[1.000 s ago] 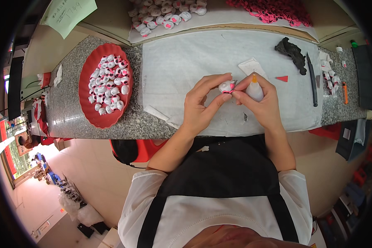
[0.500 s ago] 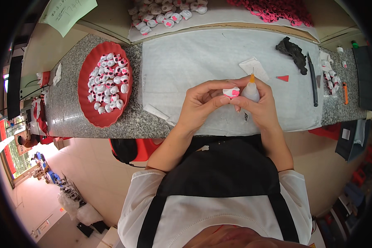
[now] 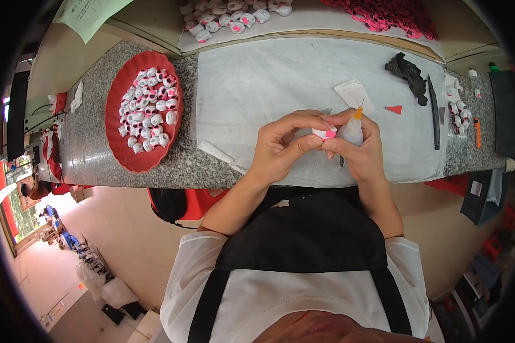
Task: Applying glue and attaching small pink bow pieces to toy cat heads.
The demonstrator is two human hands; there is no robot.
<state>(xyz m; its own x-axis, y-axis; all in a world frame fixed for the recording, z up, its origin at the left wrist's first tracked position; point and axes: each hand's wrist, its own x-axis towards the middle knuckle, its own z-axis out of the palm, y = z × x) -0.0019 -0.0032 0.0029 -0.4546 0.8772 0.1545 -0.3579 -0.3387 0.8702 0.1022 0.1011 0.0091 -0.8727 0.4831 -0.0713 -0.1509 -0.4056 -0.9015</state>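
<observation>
A small white rounded piece with a pink patch (image 3: 325,134) is pinched by my left hand (image 3: 286,142), between thumb and fingers. My right hand (image 3: 363,150) is closed round a translucent squeeze bottle (image 3: 352,132) with an orange needle tip that points up and away. The right thumb and fingertips also meet the small piece, so both hands are together over the white sheet (image 3: 257,80). Fingers partly cover the piece and the lower bottle. Just beyond the hands lies a folded white paper (image 3: 353,92).
To the left, a red scalloped tray (image 3: 115,126) holds several white-and-pink pieces. More such pieces (image 3: 234,20) and a pink heap (image 3: 383,14) occupy the back shelf. On the right are a crumpled black material (image 3: 407,74), a dark slim tool (image 3: 434,114), a red scrap (image 3: 393,110) and an orange pen-like item (image 3: 478,131).
The small piece has turned slightly and shifted a little to the right. The bottle's needle leans more to the right. Both hands keep their hold, and the whole view has shifted slightly.
</observation>
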